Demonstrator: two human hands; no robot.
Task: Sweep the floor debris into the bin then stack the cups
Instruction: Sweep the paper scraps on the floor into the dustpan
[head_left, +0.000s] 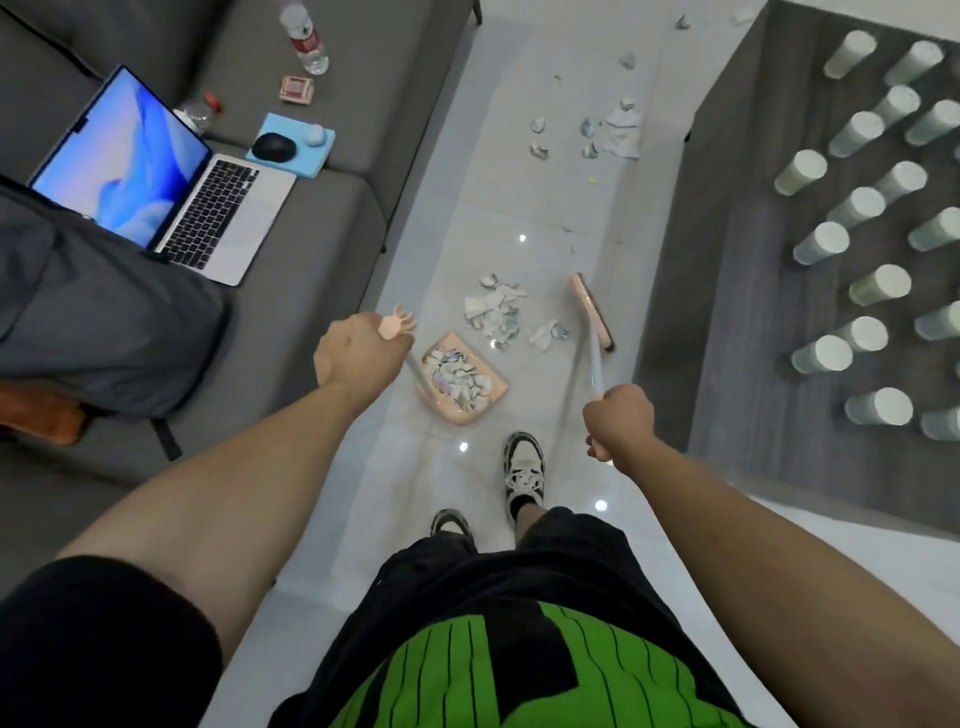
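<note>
My left hand grips the top of a pink dustpan's long handle. The dustpan stands on the white tiled floor and holds several paper scraps. My right hand grips the pale broom handle; the pink broom head sits on the floor to the right of a pile of scraps. More scraps lie farther up the aisle. Several pale cups stand upside down, spread over the dark table on the right.
A grey sofa on the left carries an open laptop, a mouse on a blue pad, two water bottles and a small box. A grey backpack lies by the laptop. My feet stand just behind the dustpan.
</note>
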